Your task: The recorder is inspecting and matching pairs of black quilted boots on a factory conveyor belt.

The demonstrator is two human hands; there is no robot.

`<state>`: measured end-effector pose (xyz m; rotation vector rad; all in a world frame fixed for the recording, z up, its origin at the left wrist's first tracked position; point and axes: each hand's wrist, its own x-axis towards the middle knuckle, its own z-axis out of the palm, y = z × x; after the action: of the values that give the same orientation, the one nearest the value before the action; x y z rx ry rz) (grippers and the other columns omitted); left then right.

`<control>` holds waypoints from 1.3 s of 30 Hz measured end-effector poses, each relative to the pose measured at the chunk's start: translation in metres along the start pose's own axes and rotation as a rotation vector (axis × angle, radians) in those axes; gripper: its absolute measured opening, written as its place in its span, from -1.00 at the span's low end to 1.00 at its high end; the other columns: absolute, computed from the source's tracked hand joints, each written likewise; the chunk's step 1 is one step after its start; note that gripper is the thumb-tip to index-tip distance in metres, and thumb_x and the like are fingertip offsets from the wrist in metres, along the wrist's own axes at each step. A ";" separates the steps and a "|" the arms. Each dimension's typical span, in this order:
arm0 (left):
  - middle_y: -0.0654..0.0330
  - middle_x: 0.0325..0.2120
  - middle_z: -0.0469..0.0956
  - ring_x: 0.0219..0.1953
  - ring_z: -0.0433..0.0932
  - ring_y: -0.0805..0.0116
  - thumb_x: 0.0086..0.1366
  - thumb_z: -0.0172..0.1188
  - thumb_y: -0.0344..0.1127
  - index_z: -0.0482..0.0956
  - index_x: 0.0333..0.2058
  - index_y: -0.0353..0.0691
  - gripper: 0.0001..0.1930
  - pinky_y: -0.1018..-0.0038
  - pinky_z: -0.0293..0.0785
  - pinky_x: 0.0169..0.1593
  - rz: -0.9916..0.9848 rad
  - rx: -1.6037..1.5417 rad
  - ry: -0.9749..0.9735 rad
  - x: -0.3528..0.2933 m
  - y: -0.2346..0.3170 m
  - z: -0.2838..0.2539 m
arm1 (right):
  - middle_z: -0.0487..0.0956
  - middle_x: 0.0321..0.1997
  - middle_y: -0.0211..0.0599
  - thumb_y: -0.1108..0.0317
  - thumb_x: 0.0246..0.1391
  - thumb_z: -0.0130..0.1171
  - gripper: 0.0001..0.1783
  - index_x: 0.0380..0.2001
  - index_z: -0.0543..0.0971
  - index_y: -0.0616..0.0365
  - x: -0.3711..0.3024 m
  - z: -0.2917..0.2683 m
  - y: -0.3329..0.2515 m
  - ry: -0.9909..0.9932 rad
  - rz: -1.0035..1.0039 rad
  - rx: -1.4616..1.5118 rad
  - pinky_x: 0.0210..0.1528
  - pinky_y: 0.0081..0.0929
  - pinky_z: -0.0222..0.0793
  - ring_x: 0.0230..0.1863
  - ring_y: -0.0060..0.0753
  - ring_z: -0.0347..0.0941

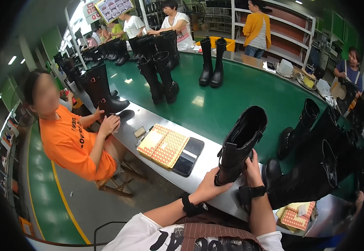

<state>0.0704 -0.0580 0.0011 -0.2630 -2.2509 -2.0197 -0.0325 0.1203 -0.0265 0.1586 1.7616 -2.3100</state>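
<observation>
I hold a tall black boot [239,142] tilted above the metal table edge [207,161], its open top pointing up and away. My left hand [210,185] grips the boot's lower part from the left. My right hand [252,169] holds it from the right side near the shaft. Both wrists wear black bands. More black boots [311,175] lie just to my right on the belt.
A green conveyor belt [215,104] carries pairs of black boots [212,62]. Sheets of orange round stickers [163,145] and a dark pouch [189,156] lie on the table to my left, another sheet [297,215] to my right. A seated person in orange [71,142] and several others work around the belt.
</observation>
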 end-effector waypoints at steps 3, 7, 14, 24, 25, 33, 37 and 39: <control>-0.07 -0.10 0.57 -0.01 0.55 0.05 0.08 0.40 -0.14 0.47 0.03 -0.35 -0.40 0.26 0.40 0.12 -0.028 0.051 0.006 -0.002 -0.001 0.001 | 0.50 0.00 -0.26 0.10 0.24 0.21 -0.30 0.33 0.16 0.00 -0.004 0.001 -0.004 -0.014 -0.023 -0.018 -0.37 -0.57 0.48 -0.19 -0.50 0.55; -0.07 -0.05 0.56 0.04 0.53 0.07 0.07 0.41 -0.13 0.45 0.06 -0.36 -0.37 0.27 0.39 0.15 -0.038 -0.023 -0.029 -0.003 -0.011 0.001 | 0.50 -0.01 -0.26 0.11 0.24 0.22 -0.29 0.33 0.15 0.01 -0.003 0.000 -0.003 -0.014 -0.041 0.013 -0.37 -0.58 0.50 -0.20 -0.50 0.56; -0.11 0.00 0.53 0.06 0.53 0.09 0.07 0.42 -0.12 0.34 0.19 -0.38 -0.23 0.28 0.37 0.18 -0.073 -0.024 -0.086 -0.002 -0.018 0.002 | 0.48 0.02 -0.25 0.13 0.24 0.21 -0.31 0.32 0.16 -0.03 0.003 -0.005 0.008 -0.035 -0.075 0.050 -0.25 -0.50 0.52 -0.09 -0.42 0.52; -0.10 0.03 0.52 0.07 0.53 0.13 0.04 0.43 -0.20 0.27 0.24 -0.39 -0.17 0.32 0.38 0.18 -0.011 0.051 -0.022 -0.005 0.009 -0.003 | 0.41 0.18 -0.16 0.27 0.36 0.00 -0.36 0.39 0.03 0.00 0.012 -0.009 0.016 -0.150 -0.156 0.168 0.01 -0.36 0.51 0.08 -0.27 0.48; -0.07 0.02 0.54 0.05 0.54 0.18 0.03 0.43 -0.23 0.29 0.23 -0.39 -0.18 0.33 0.38 0.17 -0.124 0.059 -0.011 -0.005 0.008 -0.002 | 0.41 0.18 -0.16 0.28 0.36 0.00 -0.36 0.40 0.03 0.01 0.011 -0.010 0.016 -0.142 -0.119 0.142 0.02 -0.35 0.50 0.08 -0.27 0.47; -0.01 -0.03 0.58 0.04 0.53 0.19 0.08 0.43 -0.13 0.38 0.13 -0.36 -0.30 0.31 0.37 0.17 -0.022 0.122 0.019 -0.004 -0.004 0.000 | 0.40 0.17 -0.18 0.27 0.32 0.05 -0.38 0.36 0.09 -0.04 0.013 -0.012 0.016 -0.096 -0.106 0.105 -0.04 -0.34 0.54 0.07 -0.28 0.46; -0.03 0.00 0.55 0.08 0.50 0.18 0.08 0.43 -0.07 0.36 0.15 -0.37 -0.25 0.31 0.35 0.20 -0.084 0.129 0.005 -0.006 0.000 -0.001 | 0.40 0.17 -0.18 0.24 0.31 0.08 -0.37 0.35 0.10 -0.04 0.013 -0.010 0.016 -0.092 -0.063 0.141 -0.10 -0.32 0.57 0.04 -0.25 0.50; -0.04 0.02 0.54 0.10 0.49 0.15 0.08 0.44 -0.06 0.35 0.16 -0.36 -0.24 0.30 0.33 0.21 -0.074 0.119 0.003 -0.006 0.000 -0.001 | 0.40 0.17 -0.18 0.23 0.31 0.08 -0.36 0.36 0.08 -0.03 0.013 -0.011 0.017 -0.103 -0.085 0.132 -0.10 -0.32 0.58 0.03 -0.25 0.50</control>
<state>0.0767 -0.0588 -0.0001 -0.1686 -2.4025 -1.9084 -0.0418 0.1249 -0.0486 -0.0132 1.5974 -2.4483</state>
